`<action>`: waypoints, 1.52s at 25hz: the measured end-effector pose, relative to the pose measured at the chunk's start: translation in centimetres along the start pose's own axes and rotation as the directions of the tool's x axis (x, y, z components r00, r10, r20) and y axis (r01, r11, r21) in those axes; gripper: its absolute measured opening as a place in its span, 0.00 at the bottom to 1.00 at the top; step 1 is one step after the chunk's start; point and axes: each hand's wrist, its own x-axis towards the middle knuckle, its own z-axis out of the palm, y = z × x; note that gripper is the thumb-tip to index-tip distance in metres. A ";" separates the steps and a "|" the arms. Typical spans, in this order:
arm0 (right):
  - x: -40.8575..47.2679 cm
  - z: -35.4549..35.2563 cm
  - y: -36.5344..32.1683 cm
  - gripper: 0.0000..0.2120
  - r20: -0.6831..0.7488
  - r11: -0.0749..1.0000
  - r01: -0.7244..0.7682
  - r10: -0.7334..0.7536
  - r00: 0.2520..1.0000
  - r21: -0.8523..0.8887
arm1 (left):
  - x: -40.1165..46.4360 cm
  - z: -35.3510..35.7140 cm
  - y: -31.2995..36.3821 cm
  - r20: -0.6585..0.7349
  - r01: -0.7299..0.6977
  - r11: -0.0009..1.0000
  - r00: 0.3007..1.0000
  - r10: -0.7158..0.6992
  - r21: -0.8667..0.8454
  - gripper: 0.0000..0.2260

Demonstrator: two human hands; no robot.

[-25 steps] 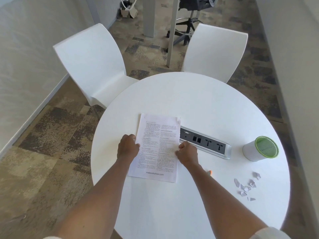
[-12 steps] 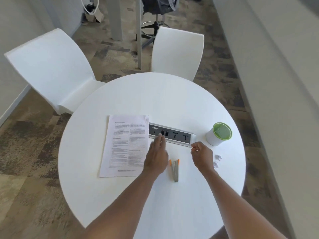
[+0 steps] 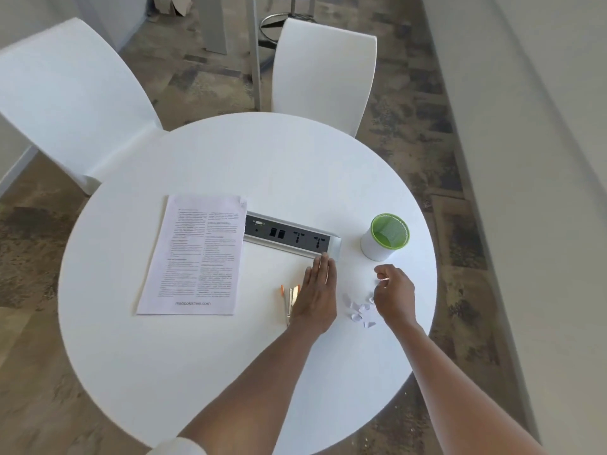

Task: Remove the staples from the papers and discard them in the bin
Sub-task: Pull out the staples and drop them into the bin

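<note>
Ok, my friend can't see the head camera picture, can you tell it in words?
A person's right hand pinches a white paper scrap above more scraps, near a green-rimmed bin. The left hand lies flat beside a staple remover; papers rest further left.

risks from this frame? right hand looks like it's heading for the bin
1. The right hand pinches something tiny and pale; the bin stands apart, so it could drop on the white table and be hard to spot.
2. The paper scraps lie loose under that wrist and near the table edge; a sweep could knock them to the floor.
3. The left hand lies flat beside the staple remover; a sideways slide may hit its metal end.
</note>
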 end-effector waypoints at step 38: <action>-2.8 2.6 3.4 0.12 0.238 0.889 0.334 -0.267 0.934 -0.314 | -0.9 4.2 -0.6 -0.121 0.115 0.988 0.987 -0.103 0.099 0.28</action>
